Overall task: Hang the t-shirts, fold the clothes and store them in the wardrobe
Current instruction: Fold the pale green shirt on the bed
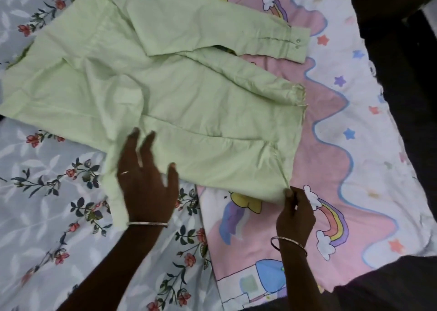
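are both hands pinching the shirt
No, only the right hand pinches a corner of the shirt; the left hand has straight, spread fingers over it.

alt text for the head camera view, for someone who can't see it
A pale green long-sleeved shirt lies spread over a floral sheet and a pink rainbow-print sheet. The left hand rests open on it; the right hand pinches its near corner.
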